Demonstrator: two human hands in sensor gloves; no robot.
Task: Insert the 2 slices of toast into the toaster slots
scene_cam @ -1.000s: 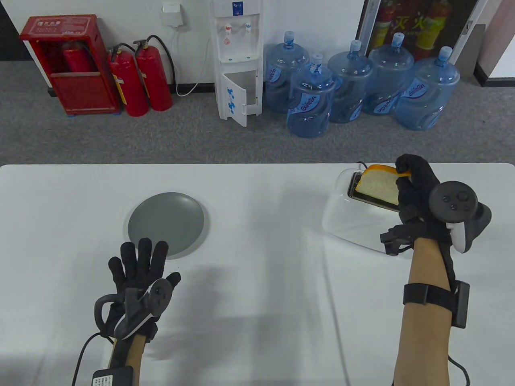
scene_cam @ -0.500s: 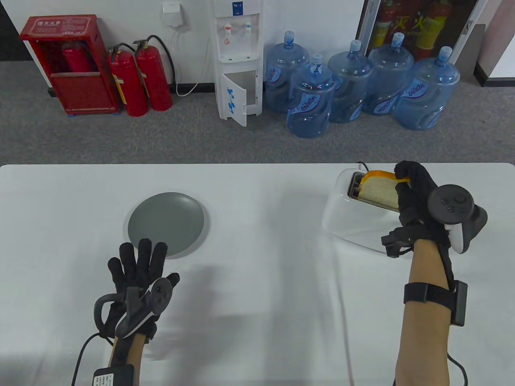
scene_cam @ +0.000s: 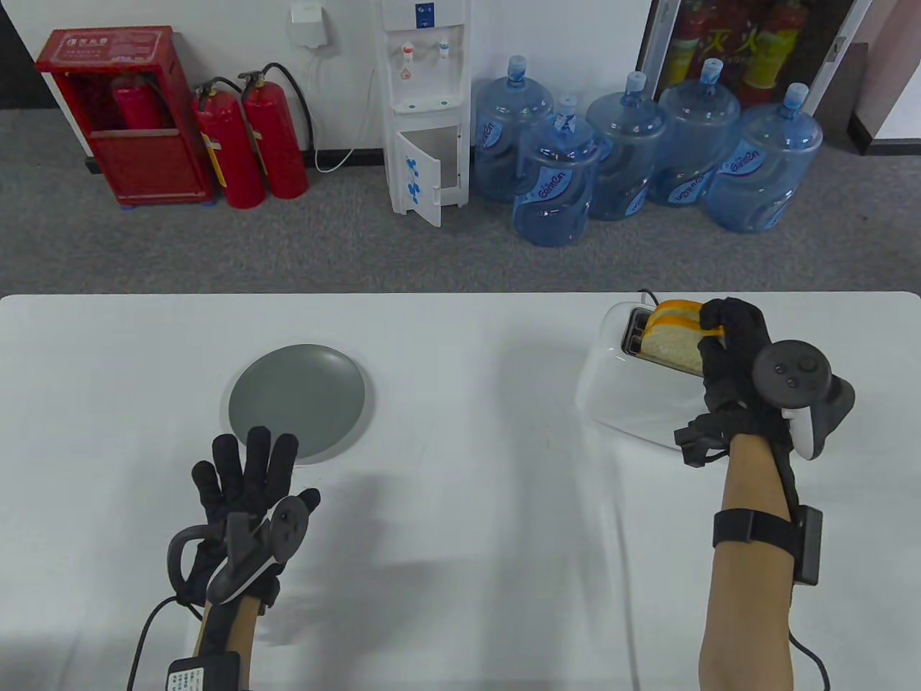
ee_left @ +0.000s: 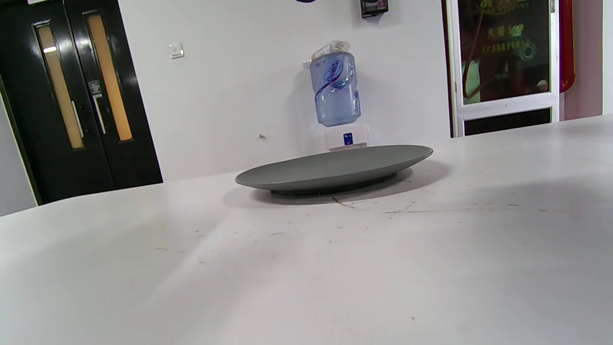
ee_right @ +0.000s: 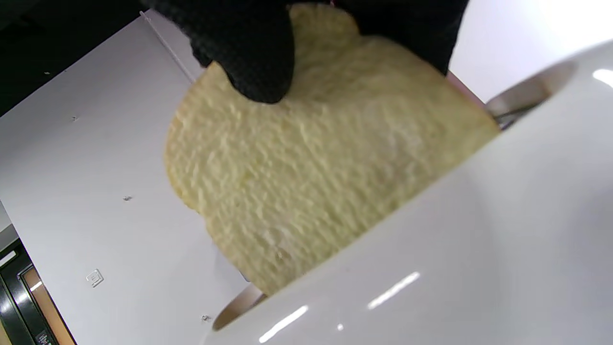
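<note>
White glossy toaster far right, pale cream toast with orange-yellow crust, black gloves on right hand and left hand, plain grey plate left, white table.

Bright even light; soft shadows on table; glare streaks on toaster; wrist views sharp.

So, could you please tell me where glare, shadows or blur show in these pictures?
Table view: soft shadows on the table, sharp overall. Right wrist view: bright streaks on the toaster, the bread close and slightly soft. Left wrist view: a shadow under the plate.
</note>
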